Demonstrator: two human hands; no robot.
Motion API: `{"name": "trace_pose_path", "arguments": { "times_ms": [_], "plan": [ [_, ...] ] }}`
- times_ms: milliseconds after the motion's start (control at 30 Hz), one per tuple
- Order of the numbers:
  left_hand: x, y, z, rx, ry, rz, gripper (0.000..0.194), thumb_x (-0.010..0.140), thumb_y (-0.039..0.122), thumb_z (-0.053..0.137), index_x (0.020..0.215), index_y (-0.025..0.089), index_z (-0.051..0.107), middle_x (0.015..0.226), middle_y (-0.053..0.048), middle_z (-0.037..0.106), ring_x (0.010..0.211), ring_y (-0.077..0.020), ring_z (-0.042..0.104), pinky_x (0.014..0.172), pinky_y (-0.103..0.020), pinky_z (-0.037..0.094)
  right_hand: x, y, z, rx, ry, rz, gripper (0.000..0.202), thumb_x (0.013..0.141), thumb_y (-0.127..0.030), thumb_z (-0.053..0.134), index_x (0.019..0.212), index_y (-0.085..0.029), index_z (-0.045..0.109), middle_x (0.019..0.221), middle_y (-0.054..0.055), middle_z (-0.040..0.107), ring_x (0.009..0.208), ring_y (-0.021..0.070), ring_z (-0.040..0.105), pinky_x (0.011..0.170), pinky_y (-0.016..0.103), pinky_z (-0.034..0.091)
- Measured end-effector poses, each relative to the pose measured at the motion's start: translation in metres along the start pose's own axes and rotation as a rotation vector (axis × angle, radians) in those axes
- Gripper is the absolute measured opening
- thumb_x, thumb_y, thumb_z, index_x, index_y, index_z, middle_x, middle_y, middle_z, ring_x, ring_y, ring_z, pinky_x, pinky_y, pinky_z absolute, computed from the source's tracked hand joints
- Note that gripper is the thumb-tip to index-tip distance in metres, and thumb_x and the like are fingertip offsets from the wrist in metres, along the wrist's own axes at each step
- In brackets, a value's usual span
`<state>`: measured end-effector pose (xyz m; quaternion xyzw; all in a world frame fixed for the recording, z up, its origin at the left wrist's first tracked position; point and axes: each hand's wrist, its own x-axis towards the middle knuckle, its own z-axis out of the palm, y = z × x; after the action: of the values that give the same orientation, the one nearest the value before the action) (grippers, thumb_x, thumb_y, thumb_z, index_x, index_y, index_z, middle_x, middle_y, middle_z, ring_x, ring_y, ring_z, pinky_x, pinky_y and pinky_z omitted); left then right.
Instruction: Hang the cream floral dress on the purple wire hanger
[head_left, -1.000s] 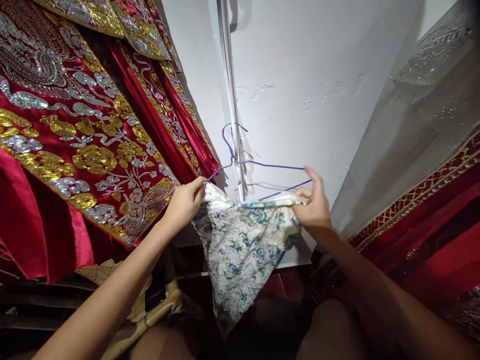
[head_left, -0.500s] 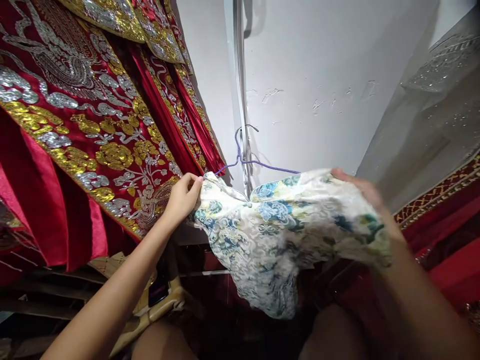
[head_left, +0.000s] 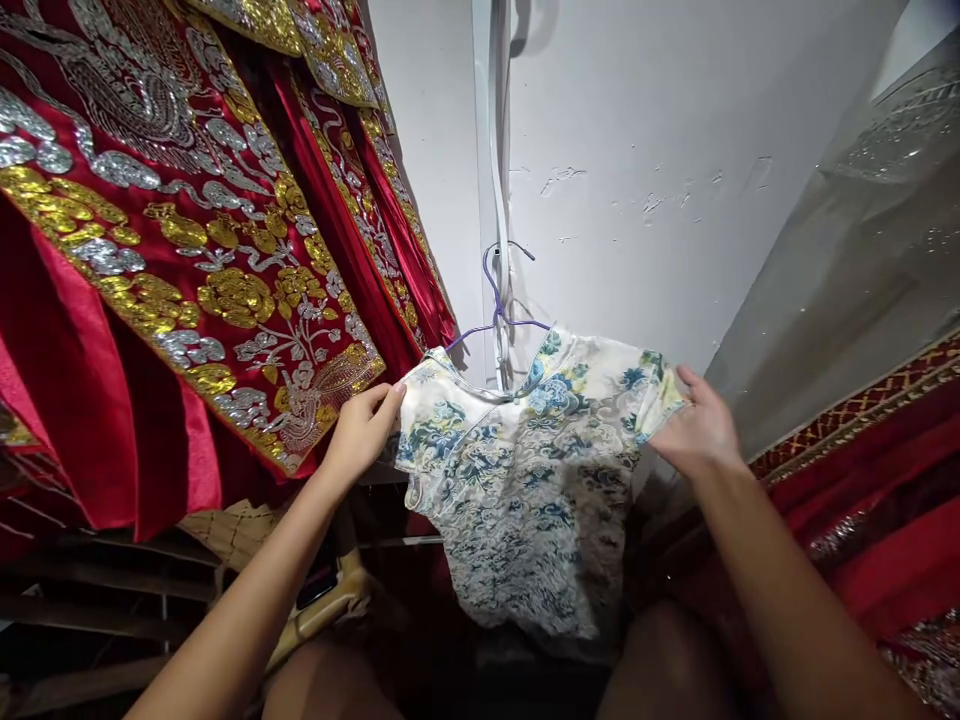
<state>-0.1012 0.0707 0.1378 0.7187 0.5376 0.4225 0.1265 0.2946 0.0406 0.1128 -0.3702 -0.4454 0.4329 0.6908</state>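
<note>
A white short-sleeved dress (head_left: 517, 480) with a blue, green and yellow floral pattern hangs before me on a purple wire hanger (head_left: 497, 318). The hanger shows above the neckline; its arms run under the shoulders. My left hand (head_left: 364, 430) pinches the dress at its left sleeve, thumb on top. At the other sleeve, my right hand (head_left: 701, 425) holds the sleeve's outer edge, its fingers partly hidden by the cloth. The dress is spread between both hands, and its lower part falls into shadow.
Red garments (head_left: 247, 300) with gold and silver sequin embroidery hang at the left. A pale wall (head_left: 637, 150) with a vertical white strip (head_left: 489, 130) stands behind the hanger. Clear plastic covering (head_left: 847, 270) and red cloth (head_left: 892, 500) are at the right. Bamboo furniture (head_left: 326, 610) is low left.
My right hand has moved from the top of the right shoulder down to the sleeve. The dress is flatter, its neckline sits open around the hanger, and the view has shifted slightly.
</note>
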Motion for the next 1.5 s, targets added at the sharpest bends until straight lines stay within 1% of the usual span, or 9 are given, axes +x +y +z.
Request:
{"name": "trace_pose_path", "arguments": {
  "times_ms": [133, 333, 467, 633, 900, 1033, 1233, 1367, 1500],
  "plan": [
    [-0.004, 0.003, 0.003, -0.039, 0.072, 0.024, 0.035, 0.094, 0.049, 0.050, 0.083, 0.017, 0.062, 0.073, 0.001, 0.058, 0.069, -0.0155, 0.050, 0.065, -0.025, 0.036, 0.005, -0.031, 0.001, 0.126, 0.041, 0.038, 0.013, 0.084, -0.034, 0.064, 0.091, -0.025, 0.070, 0.089, 0.006, 0.075, 0.101, 0.0284, 0.071, 0.092, 0.047, 0.056],
    [0.011, 0.040, 0.004, -0.137, 0.038, 0.164, 0.029, 0.095, 0.045, 0.051, 0.097, 0.019, 0.063, 0.084, -0.001, 0.063, 0.077, -0.0168, 0.054, 0.070, -0.026, 0.039, 0.010, -0.081, 0.068, 0.261, -0.127, -0.143, 0.018, 0.094, -0.031, 0.053, 0.093, -0.026, 0.070, 0.103, 0.003, 0.074, 0.110, 0.0226, 0.068, 0.101, 0.042, 0.051],
    [0.014, 0.042, 0.015, -0.233, 0.138, 0.168, 0.028, 0.092, 0.046, 0.057, 0.088, 0.018, 0.061, 0.079, 0.000, 0.060, 0.072, -0.0156, 0.052, 0.067, -0.026, 0.038, -0.026, -0.088, 0.099, 0.120, -0.489, -0.128, 0.031, 0.092, -0.049, 0.057, 0.101, -0.025, 0.074, 0.102, 0.006, 0.075, 0.108, 0.0273, 0.068, 0.095, 0.045, 0.055],
    [-0.004, 0.038, 0.033, -0.515, 0.267, -0.021, 0.055, 0.092, 0.065, 0.048, 0.061, 0.020, 0.048, 0.055, 0.002, 0.045, 0.053, -0.0126, 0.040, 0.052, -0.027, 0.033, -0.067, -0.090, 0.095, -0.293, -1.119, -0.060, 0.048, 0.095, -0.059, 0.053, 0.112, -0.021, 0.075, 0.109, 0.010, 0.075, 0.106, 0.0270, 0.069, 0.093, 0.041, 0.055],
    [-0.020, 0.096, 0.036, -1.154, -0.047, -0.098, 0.068, 0.093, 0.075, 0.025, 0.058, 0.020, 0.047, 0.066, -0.004, 0.054, 0.064, -0.0166, 0.057, 0.067, -0.032, 0.051, -0.061, -0.020, 0.103, -0.946, -0.633, -0.352, 0.078, 0.084, -0.044, 0.071, 0.154, -0.031, 0.036, 0.156, 0.009, 0.043, 0.142, 0.0317, 0.040, 0.114, 0.051, 0.037],
    [-0.037, 0.116, 0.035, -1.177, -0.268, -0.061, 0.069, 0.093, 0.074, 0.030, 0.058, 0.020, 0.055, 0.065, -0.005, 0.055, 0.070, -0.0197, 0.061, 0.073, -0.035, 0.052, -0.052, -0.005, 0.090, -0.929, -0.421, -0.297, 0.022, 0.092, -0.043, 0.059, 0.101, -0.025, 0.069, 0.108, 0.006, 0.070, 0.111, 0.0286, 0.058, 0.096, 0.043, 0.045],
    [-0.037, 0.115, 0.017, -1.280, -0.131, -0.057, 0.060, 0.099, 0.058, 0.038, 0.055, 0.020, 0.052, 0.049, 0.001, 0.040, 0.058, -0.0148, 0.053, 0.076, -0.034, 0.052, -0.052, 0.001, 0.027, -0.617, -0.133, -0.066, 0.043, 0.094, -0.052, 0.052, 0.064, -0.021, 0.050, 0.058, -0.002, 0.042, 0.056, 0.0139, 0.039, 0.054, 0.027, 0.031],
    [-0.027, 0.118, 0.014, -1.301, -0.002, -0.117, 0.053, 0.099, 0.051, 0.045, 0.056, 0.020, 0.045, 0.047, 0.004, 0.030, 0.052, -0.0119, 0.045, 0.079, -0.033, 0.053, -0.056, 0.013, 0.008, -0.487, -0.172, -0.009, 0.039, 0.094, -0.058, 0.049, 0.081, -0.022, 0.056, 0.054, -0.005, 0.039, 0.052, 0.0139, 0.035, 0.052, 0.027, 0.030],
    [-0.032, 0.130, 0.026, -1.309, -0.141, -0.124, 0.054, 0.098, 0.054, 0.047, 0.056, 0.021, 0.046, 0.044, 0.005, 0.027, 0.050, -0.0117, 0.042, 0.079, -0.033, 0.054, -0.057, 0.002, 0.023, -0.570, -0.371, 0.000, 0.032, 0.095, -0.051, 0.051, 0.105, -0.022, 0.061, 0.066, -0.002, 0.054, 0.062, 0.0164, 0.049, 0.062, 0.029, 0.041]
  ]
}}
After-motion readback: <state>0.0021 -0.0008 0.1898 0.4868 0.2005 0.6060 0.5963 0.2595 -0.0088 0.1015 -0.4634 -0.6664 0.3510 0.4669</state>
